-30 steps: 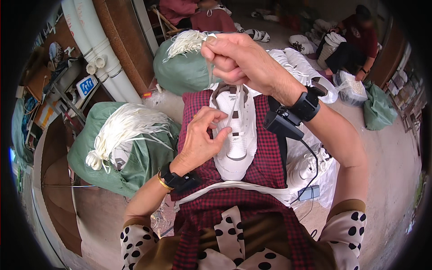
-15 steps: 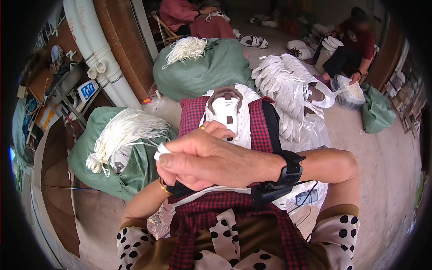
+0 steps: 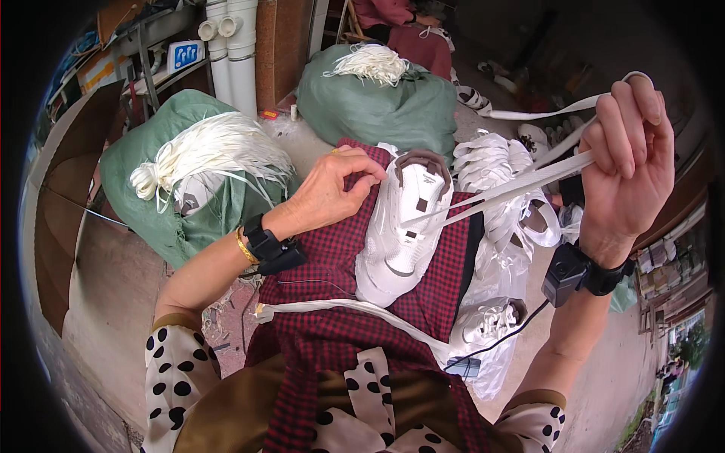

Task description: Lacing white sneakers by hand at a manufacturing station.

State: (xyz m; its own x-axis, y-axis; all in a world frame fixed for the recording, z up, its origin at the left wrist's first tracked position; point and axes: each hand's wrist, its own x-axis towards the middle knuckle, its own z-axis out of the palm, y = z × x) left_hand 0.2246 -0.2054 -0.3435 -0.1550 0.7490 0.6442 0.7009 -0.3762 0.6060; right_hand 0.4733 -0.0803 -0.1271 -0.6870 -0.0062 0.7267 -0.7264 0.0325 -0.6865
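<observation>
My right grip, upper right, holds the lace, whose strong pull could tip the central shoe; my left grip's hold I cannot tell.

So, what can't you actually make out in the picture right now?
In the head view:
Sole of the white shoe: hidden beneath it.
Gripped part of the white laces: hidden inside the right hand.
Whether the left hand pinches anything: too small to tell.
Head of the co-worker in pink: cut off by the top edge.
Contents of the rear green sack: hidden by its cloth.
</observation>
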